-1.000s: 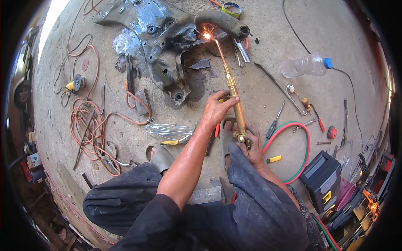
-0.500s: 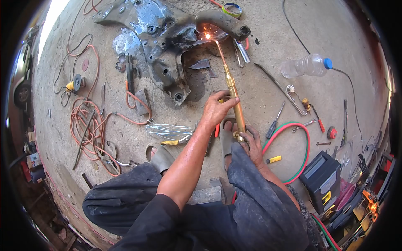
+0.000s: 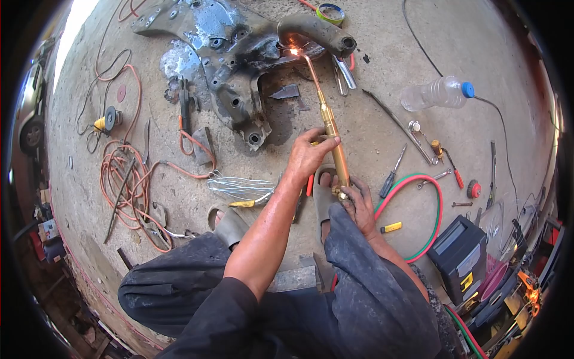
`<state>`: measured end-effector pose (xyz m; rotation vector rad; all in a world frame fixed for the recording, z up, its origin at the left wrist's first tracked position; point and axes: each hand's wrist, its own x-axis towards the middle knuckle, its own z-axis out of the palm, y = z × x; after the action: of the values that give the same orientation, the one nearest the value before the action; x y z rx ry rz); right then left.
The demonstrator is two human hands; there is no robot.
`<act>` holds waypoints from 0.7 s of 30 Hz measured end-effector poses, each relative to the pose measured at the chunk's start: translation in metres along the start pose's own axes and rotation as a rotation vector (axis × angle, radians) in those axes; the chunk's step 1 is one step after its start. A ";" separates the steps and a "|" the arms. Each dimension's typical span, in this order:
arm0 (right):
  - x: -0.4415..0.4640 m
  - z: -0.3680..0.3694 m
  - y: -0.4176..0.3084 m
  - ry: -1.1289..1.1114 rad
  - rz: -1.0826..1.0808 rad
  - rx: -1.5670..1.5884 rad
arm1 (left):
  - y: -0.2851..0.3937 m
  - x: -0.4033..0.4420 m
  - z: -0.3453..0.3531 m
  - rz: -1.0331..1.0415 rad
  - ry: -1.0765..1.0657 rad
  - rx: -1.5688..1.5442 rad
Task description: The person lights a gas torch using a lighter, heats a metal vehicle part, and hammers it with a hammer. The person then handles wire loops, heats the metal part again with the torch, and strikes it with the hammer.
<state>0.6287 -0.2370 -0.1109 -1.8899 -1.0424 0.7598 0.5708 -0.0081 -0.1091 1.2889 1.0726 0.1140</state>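
Note:
A brass gas torch [image 3: 338, 157] points away from me, its thin copper tip bent at the end. My left hand [image 3: 310, 154] is closed around the middle of the torch body. At its lower end, by the valve knobs, my right hand [image 3: 359, 206] has its fingers curled against the torch. The bright orange tip meets the dark metal car part [image 3: 239, 78] under its thick curved tube [image 3: 317, 33], with small sparks there. Red and green hoses [image 3: 439, 200] loop on the floor right of my right hand.
Coiled orange cable [image 3: 122, 197] and an angle grinder [image 3: 109, 119] lie left. Pale wire rods [image 3: 239, 184] lie before my feet. To the right are a plastic bottle [image 3: 433, 94], a screwdriver [image 3: 391, 173], a yellow cutter [image 3: 391, 227] and a black case [image 3: 457, 257].
The torch tip has shifted very slightly left along the metal part, and the glow there is a little smaller. Both hands keep their hold.

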 end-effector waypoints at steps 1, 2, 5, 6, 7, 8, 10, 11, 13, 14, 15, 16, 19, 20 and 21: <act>0.000 0.000 0.001 0.002 -0.015 -0.019 | 0.000 -0.001 0.000 0.012 0.009 0.017; -0.001 0.000 0.002 0.004 -0.030 -0.038 | 0.000 -0.002 0.000 0.023 0.019 0.034; -0.003 0.001 0.003 0.013 -0.047 -0.029 | 0.002 -0.003 -0.001 -0.002 -0.027 0.019; -0.003 0.001 0.003 0.011 -0.041 -0.034 | 0.003 -0.003 -0.001 -0.005 -0.017 0.024; -0.003 0.001 0.004 0.008 -0.035 -0.040 | 0.003 -0.003 -0.001 -0.008 -0.008 0.029; -0.003 0.000 0.004 0.005 -0.028 -0.046 | 0.004 -0.003 0.000 -0.011 0.002 0.034; -0.001 -0.001 0.000 0.002 -0.009 -0.020 | 0.000 0.000 0.000 -0.017 -0.007 0.002; 0.000 -0.001 -0.001 0.000 0.000 -0.006 | -0.003 0.002 0.001 -0.019 -0.011 -0.014; 0.001 0.000 -0.001 -0.004 0.006 -0.020 | -0.006 0.004 0.001 -0.025 -0.007 -0.028; 0.001 0.000 0.000 -0.006 0.009 -0.027 | -0.006 0.004 0.001 -0.029 -0.005 -0.036; 0.002 0.000 0.000 -0.003 0.008 -0.025 | -0.007 0.005 0.001 -0.029 -0.008 -0.040; 0.002 0.000 0.000 -0.001 0.006 -0.022 | -0.007 0.006 0.001 -0.028 -0.012 -0.045; 0.001 0.001 0.004 0.006 -0.030 -0.035 | -0.006 0.004 0.001 -0.030 -0.007 -0.033; 0.001 0.002 0.006 0.008 -0.047 -0.043 | -0.004 0.003 0.001 -0.031 -0.002 -0.024; 0.001 0.002 0.007 0.031 -0.078 -0.016 | -0.005 0.003 0.000 -0.024 -0.011 -0.017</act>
<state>0.6300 -0.2374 -0.1185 -1.8574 -1.0998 0.6769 0.5703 -0.0081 -0.1153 1.2597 1.0752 0.0978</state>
